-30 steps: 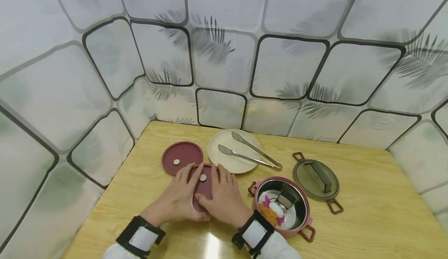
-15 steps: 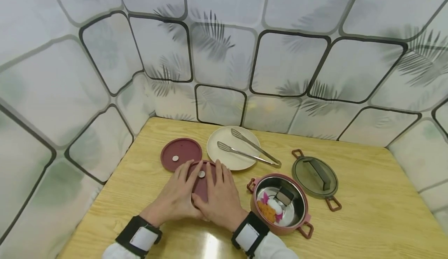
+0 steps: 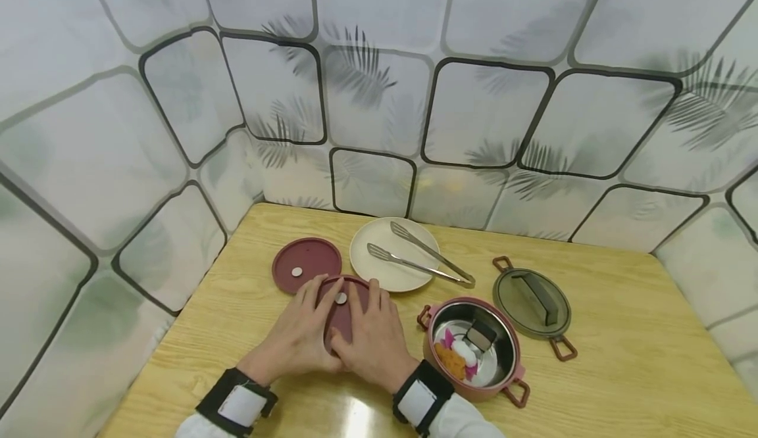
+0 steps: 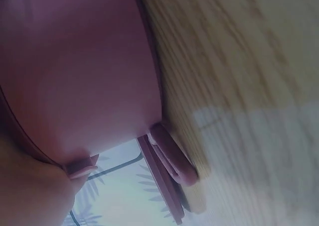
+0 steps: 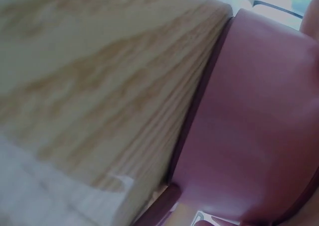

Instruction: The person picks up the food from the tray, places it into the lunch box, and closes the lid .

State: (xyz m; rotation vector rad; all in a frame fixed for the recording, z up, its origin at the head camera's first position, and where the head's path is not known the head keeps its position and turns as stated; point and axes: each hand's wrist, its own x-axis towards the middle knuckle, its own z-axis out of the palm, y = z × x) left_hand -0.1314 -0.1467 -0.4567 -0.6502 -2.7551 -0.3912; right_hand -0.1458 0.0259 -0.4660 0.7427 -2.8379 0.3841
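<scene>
Two hands meet over a lidded maroon container on the table

A matte maroon, straight-sided container [image 4: 84, 71] stands on the pale wood-grain table [image 3: 628, 339], near the left end in the head view. On top lies a round maroon lid [image 3: 340, 323] with a raised edge and a small silvery disc [image 3: 341, 298]. The left hand [image 3: 301, 333] and right hand [image 3: 376, 339] touch the lid from either side, fingers spread over it, thumbs close together at the near side; whether the fingers grasp the rim or merely press, I cannot tell.

Just beyond, to the left, lies a second round maroon disc [image 3: 316, 257] bearing a silvery spot. Beside it, a round cream plate [image 3: 385, 277] carries slotted metal tongs [image 3: 422, 267], their hinged end past its edge.

Right of the hands, a pink two-handled pot [image 3: 474, 394] holds a black-and-tan block [image 3: 481, 335], a white rounded piece [image 3: 464, 352], magenta pieces [image 3: 448, 338] and an orange lump [image 3: 451, 363]. An olive-grey oval-looking lid [image 3: 516, 300] lies alongside.
</scene>
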